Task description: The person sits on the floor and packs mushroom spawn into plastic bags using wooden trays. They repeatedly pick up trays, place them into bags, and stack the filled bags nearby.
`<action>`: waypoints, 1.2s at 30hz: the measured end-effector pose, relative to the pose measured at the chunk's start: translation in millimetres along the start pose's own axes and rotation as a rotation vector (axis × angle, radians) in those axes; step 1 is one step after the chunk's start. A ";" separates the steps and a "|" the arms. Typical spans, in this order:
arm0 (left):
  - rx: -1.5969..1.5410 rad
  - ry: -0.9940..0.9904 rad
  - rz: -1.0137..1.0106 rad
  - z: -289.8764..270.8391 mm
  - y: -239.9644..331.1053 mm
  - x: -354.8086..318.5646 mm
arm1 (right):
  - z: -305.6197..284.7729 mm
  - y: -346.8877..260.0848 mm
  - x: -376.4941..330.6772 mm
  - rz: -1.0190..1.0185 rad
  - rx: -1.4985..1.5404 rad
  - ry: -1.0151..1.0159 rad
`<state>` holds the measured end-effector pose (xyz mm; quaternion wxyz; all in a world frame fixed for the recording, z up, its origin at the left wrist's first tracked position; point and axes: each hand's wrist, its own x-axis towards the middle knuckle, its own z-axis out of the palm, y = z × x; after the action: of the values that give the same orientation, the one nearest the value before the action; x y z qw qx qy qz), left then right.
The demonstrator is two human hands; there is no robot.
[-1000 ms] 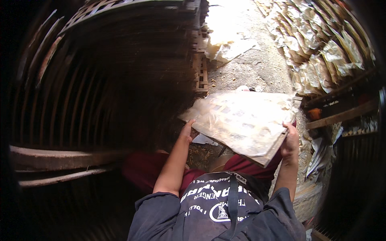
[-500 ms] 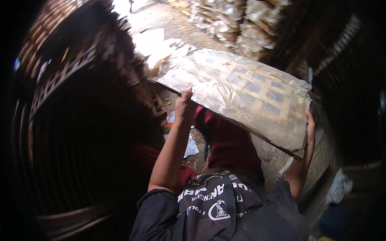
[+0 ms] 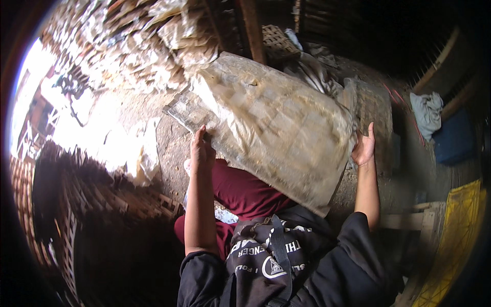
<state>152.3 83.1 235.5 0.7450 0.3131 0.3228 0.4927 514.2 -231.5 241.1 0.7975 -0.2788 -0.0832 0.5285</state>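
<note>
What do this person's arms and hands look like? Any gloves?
No gloves! The left hand and right hand are bare, and so are the forearms, with no watch showing. The dark short sleeves end near the elbows.

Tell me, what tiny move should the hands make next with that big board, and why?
Perhaps the right hand should fold its thumb over the edge of the board. Its palm shows, and the thumb seems to stick out away from the board, while the left hand has its thumb over the near edge. That might make the hold steadier.
</note>
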 end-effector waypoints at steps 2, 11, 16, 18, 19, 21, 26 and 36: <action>0.078 -0.078 -0.023 11.5 -8.6 6.5 | -31.2 -14.1 -4.5 0.059 -0.045 0.023; 0.055 -0.097 -0.219 39.8 -25.2 19.0 | -46.4 -38.0 -3.7 -0.002 -0.285 0.418; 0.130 -0.162 -0.172 40.3 -41.6 30.9 | -82.8 -67.6 18.7 0.198 -0.949 0.302; 0.108 -0.139 -0.151 21.6 -52.2 46.6 | -79.6 -53.5 43.0 0.230 -1.333 0.376; 0.105 -0.140 -0.149 21.9 -54.8 47.4 | -74.1 -47.7 53.8 0.329 -1.454 0.356; 0.154 -0.171 -0.151 22.4 -56.8 45.8 | -52.4 -35.4 71.6 0.530 -1.695 0.301; 0.166 -0.255 -0.208 52.6 -63.4 28.4 | -141.3 -3.4 96.3 0.007 -1.722 0.446; -0.038 -0.427 -0.292 67.5 -73.0 12.5 | -202.4 -61.9 29.9 -0.176 -1.311 0.713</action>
<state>248.2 61.5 216.2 0.8653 0.3460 0.1906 0.3085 662.8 -294.9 101.1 0.4860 -0.8432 -0.1394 0.1828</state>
